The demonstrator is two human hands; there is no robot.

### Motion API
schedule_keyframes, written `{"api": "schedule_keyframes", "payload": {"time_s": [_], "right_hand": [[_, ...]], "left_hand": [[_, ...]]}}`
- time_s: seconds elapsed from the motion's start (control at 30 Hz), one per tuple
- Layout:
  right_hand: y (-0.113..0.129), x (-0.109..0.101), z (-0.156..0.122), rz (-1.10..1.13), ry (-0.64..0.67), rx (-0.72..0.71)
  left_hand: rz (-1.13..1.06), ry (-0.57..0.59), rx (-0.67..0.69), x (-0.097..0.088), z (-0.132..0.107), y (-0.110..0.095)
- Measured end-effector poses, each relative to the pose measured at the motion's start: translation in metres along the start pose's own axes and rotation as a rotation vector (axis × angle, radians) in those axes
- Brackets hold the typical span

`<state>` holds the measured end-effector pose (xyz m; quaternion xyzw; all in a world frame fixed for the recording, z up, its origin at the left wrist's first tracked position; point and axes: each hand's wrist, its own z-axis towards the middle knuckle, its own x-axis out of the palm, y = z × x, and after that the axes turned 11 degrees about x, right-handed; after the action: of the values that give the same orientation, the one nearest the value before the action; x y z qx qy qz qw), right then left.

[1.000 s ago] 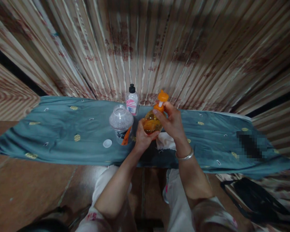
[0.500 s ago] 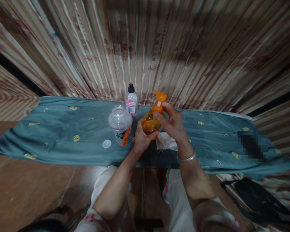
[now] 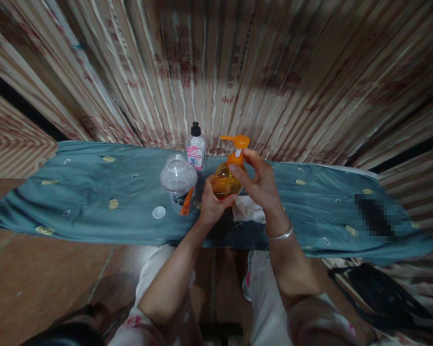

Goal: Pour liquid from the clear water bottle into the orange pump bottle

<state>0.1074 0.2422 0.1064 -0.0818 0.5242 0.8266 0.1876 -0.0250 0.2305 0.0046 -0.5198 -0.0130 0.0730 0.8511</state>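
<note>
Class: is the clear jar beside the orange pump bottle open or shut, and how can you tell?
Open. The jar has a bare mouth, and a white cap lies on the cloth beside it.

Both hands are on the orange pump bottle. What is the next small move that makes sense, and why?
Probably a small twist of the collar with the right hand, the left hand holding firm. The left hand wraps the body of the orange pump bottle, the right one pinches the collar under the pump head, whose spout points left; that grip suits turning, not pressing.
</note>
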Motion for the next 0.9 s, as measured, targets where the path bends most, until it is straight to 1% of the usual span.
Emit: {"api": "schedule_keyframes", "payload": {"time_s": [0.1,0.17,0.23,0.37,0.4,0.47,0.57,0.63,0.8,0.83,0.9], "right_hand": [[0.0030,0.0028,-0.0008,-0.052,-0.076,0.042],[0.0033,0.0039,-0.0007,-0.064,-0.099,0.056],[0.0025,0.0035,-0.0004,-0.056,-0.078,0.048],[0.0002,0.0012,-0.0004,-0.018,0.019,-0.004],[0.0000,0.0014,-0.0005,-0.015,0.023,-0.010],[0.0004,0.0028,-0.0008,-0.023,-0.009,0.001],[0.0016,0.0057,-0.0006,-0.043,-0.089,0.044],[0.0020,0.0061,-0.0003,-0.045,-0.109,0.062],[0.0011,0.0023,-0.0010,0.005,0.021,0.019],[0.0011,0.0020,-0.0013,0.010,0.032,0.010],[0.0016,0.0028,-0.0016,0.002,0.010,0.014]], "left_hand": [[0.010,0.002,0.004,-0.0003,-0.0007,0.0015],[0.019,-0.005,0.006,-0.0004,-0.0012,0.0028],[0.015,-0.008,0.006,-0.0002,-0.0017,0.0039],[-0.020,0.006,0.009,0.0005,-0.0016,0.0043],[-0.020,0.005,0.012,0.0006,-0.0014,0.0041],[-0.009,-0.004,0.017,0.0008,-0.0011,0.0037],[0.008,-0.014,0.017,0.0008,-0.0011,0.0031],[0.013,-0.017,0.018,0.0007,-0.0013,0.0029],[0.003,-0.019,0.025,0.0016,-0.0017,0.0038],[-0.002,-0.019,0.029,0.0020,-0.0017,0.0043],[-0.003,-0.021,0.036,0.0026,-0.0016,0.0052]]}}
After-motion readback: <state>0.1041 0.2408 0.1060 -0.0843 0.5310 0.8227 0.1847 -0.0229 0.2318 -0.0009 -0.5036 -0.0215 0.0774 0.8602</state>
